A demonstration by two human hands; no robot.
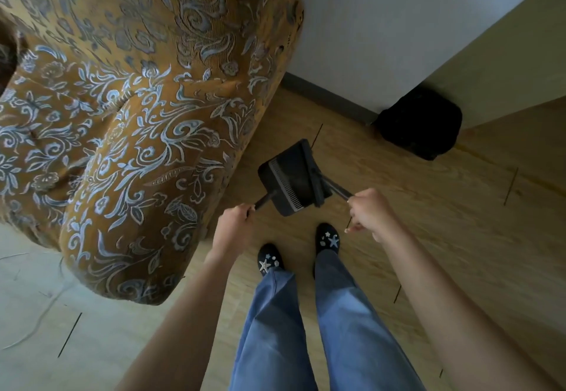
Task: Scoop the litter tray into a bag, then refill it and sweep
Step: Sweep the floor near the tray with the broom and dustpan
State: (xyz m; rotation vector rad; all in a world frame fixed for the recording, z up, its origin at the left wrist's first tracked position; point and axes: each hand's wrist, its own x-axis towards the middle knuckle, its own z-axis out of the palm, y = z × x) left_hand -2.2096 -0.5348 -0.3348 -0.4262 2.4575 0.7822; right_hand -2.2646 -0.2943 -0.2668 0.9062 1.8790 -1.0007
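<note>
A dark long-handled dustpan (286, 176) rests on the wooden floor just ahead of my feet, its toothed comb edge facing up. My left hand (234, 222) grips the dustpan's handle at the lower left. A dark broom (318, 180) stands against the dustpan's right side, and my right hand (369, 211) holds its handle. The broom's bristles are mostly hidden behind the pan. No litter tray or bag is in view.
A large armchair (128, 115) in ochre fabric with pale floral pattern fills the left. A black rounded object (421, 122) sits in the wall corner at the right. White wall and grey skirting (327, 96) run behind. My slippered feet (327, 237) stand on wood flooring.
</note>
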